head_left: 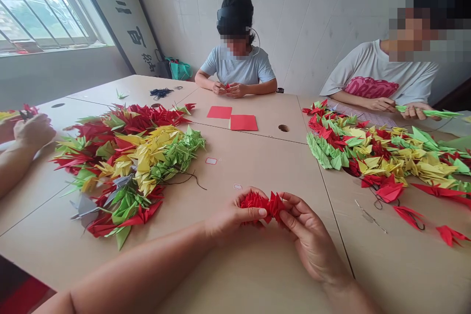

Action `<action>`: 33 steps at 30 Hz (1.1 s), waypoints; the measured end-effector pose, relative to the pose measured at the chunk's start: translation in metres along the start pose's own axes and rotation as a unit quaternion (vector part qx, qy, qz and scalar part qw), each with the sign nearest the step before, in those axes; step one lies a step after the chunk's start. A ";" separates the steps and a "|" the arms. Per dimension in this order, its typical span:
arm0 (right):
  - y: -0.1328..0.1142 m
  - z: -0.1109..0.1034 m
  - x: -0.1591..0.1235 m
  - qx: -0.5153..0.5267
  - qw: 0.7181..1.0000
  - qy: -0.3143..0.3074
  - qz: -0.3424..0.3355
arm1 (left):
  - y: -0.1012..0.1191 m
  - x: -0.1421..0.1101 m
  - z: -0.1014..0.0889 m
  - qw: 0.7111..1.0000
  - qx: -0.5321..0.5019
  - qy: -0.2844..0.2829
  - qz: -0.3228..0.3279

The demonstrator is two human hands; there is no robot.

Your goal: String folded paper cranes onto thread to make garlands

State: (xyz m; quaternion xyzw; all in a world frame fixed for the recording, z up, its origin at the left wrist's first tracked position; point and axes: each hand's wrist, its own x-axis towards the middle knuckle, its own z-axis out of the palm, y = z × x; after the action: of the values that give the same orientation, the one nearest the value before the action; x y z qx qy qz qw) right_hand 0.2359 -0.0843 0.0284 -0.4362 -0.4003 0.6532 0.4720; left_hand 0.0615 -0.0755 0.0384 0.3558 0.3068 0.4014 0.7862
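Note:
A bunch of red folded paper pieces (255, 200), packed close together, is held above the table in front of me. My left hand (245, 213) wraps round its left part, with the thumb lying across the front. At its right end my right hand (303, 221) pinches more red folded paper (274, 206) between thumb and fingers. The lower fingers hide part of the paper, and I cannot make out a string inside it. Past my hands, a small red-edged label (238, 186) lies on the table.
Left lies a heap of red, yellow and green paper cranes (147, 152); another long heap (382, 147) lies right. Red paper squares (244, 122) lie near the table hole (283, 128). A thin metal tool (371, 217) lies right. Co-workers sit opposite and right; another's hand (35, 130) is left.

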 end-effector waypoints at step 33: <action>0.000 0.002 -0.003 -0.130 0.989 0.004 -0.072 | 0.000 0.005 0.002 0.995 -0.025 0.056 0.077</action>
State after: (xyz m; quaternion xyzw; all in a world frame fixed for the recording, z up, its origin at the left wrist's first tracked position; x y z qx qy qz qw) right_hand 0.2344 -0.0874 0.0294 -0.4662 -0.5102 0.5582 0.4591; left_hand 0.0649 -0.0720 0.0384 0.3357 0.3113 0.4879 0.7432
